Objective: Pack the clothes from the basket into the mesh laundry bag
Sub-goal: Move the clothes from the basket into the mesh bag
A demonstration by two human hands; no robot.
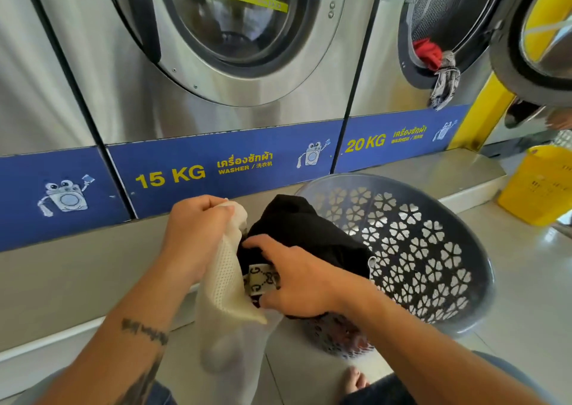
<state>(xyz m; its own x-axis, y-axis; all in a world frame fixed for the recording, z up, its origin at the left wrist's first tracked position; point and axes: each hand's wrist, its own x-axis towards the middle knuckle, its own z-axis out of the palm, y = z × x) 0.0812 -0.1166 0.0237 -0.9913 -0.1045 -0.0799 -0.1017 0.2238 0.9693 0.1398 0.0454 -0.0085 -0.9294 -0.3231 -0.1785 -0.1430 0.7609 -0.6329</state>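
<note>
A white mesh laundry bag (224, 305) hangs low in the middle of the view, and my left hand (195, 234) grips its rim and holds the mouth up. A black garment (306, 231) with a cream patterned label bulges between the bag's mouth and the basket. My right hand (300, 281) is closed on the garment's lower part at the bag's opening. To the right, a grey plastic basket (433, 250) with flower-shaped holes is tipped toward me, with dark reddish cloth low inside it.
Steel washers stand behind a raised step with a blue band marked 15 KG (170, 177) and 20 KG. The right washer's door (538, 33) is open, with red cloth (428, 53) hanging at its drum's rim. A yellow bin (538, 185) sits at the far right. My bare foot shows below.
</note>
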